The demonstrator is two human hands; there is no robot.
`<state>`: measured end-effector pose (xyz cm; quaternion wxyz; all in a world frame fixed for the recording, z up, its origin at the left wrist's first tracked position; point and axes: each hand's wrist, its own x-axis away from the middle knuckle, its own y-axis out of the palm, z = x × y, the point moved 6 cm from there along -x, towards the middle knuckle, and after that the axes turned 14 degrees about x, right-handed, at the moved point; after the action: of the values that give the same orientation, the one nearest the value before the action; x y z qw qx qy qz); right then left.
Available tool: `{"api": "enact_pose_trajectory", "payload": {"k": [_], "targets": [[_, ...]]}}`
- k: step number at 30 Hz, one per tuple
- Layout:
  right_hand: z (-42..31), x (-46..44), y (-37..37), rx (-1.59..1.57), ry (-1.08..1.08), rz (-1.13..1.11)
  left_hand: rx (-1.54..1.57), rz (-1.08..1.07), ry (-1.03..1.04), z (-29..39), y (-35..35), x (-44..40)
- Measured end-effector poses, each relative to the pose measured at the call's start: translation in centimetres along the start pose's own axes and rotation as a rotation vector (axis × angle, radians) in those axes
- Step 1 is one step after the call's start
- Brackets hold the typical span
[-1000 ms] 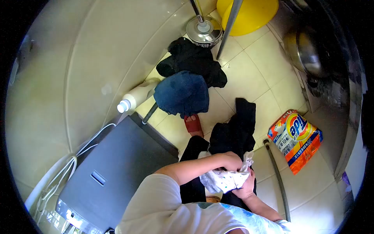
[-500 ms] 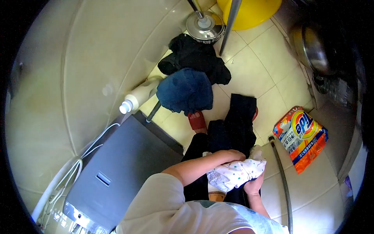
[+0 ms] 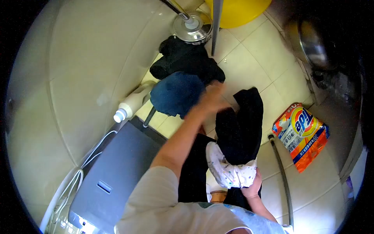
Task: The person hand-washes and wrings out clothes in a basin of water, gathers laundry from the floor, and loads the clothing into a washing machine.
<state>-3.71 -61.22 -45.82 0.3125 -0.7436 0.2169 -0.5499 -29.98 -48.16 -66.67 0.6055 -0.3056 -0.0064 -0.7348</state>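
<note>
My right hand (image 3: pixel 255 185) is closed on the edge of a white cloth with coloured dots (image 3: pixel 237 175), low in front of my body. A black garment (image 3: pixel 241 132) with two long parts stretches forward from the cloth; whether they are joined I cannot tell. My left hand (image 3: pixel 214 97) is reached forward and smeared by motion, with its fingers unclear. It appears beside a dark blue garment (image 3: pixel 175 93) and just short of a crumpled black garment (image 3: pixel 187 60). Whether it touches either is hidden by the blur.
A grey box-shaped appliance (image 3: pixel 120 171) with white cables stands left, a white-capped bottle (image 3: pixel 132 103) beside it. An orange Tide bag (image 3: pixel 302 136) and a grey hose (image 3: pixel 280 171) lie right. A round metal mop base (image 3: pixel 193 29) and yellow basin (image 3: pixel 241 11) are ahead.
My left hand has let go of the dotted cloth and swung forward toward the blue garment. The cloth now hangs in a curve from my right hand, and the black garment has shifted.
</note>
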Motion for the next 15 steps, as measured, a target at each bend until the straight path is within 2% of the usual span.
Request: {"api": "enact_pose_trajectory", "payload": {"k": [1, 2, 3, 5, 6, 8, 10, 13, 14, 15], "targets": [[-0.2, -0.1, -0.6, 0.012, 0.006, 0.004, -0.299, -0.088, -0.299, -0.5, -3.9, -1.2], [-0.3, -0.2, -1.0, -0.016, 0.047, -0.012, -0.428, -0.030, -0.345, -3.2, -5.9, -2.0], [-0.1, -0.4, -1.1, -0.043, 0.089, -0.026, -0.531, -0.081, -0.483, -5.7, -7.3, -2.5], [-0.3, -0.7, -1.3, 0.017, 0.042, 0.003, -0.719, -0.157, -0.481, -9.2, -8.1, -2.4], [-0.6, -1.1, -2.0, 0.033, 0.031, 0.027, -0.707, -0.159, -0.477, -10.5, -7.0, -2.3], [0.0, -0.4, -1.1, 0.091, 0.020, 0.005, -0.647, 0.061, -0.501, -13.2, -6.1, -1.1], [-0.6, -0.7, -1.8, 0.069, 0.001, 0.021, -0.635, 0.148, -0.443, -12.9, -4.5, 1.4], [-0.7, -0.8, -1.9, 0.041, -0.092, 0.063, -0.555, 0.105, -0.447, -10.7, -3.5, 6.4], [-0.7, -0.8, -1.8, 0.031, -0.044, 0.033, -0.535, 0.054, -0.454, -9.2, -3.6, 8.2], [-0.5, -0.6, -1.6, 0.022, 0.004, 0.001, -0.562, 0.055, -0.335, -8.5, -3.3, 10.2]]}}
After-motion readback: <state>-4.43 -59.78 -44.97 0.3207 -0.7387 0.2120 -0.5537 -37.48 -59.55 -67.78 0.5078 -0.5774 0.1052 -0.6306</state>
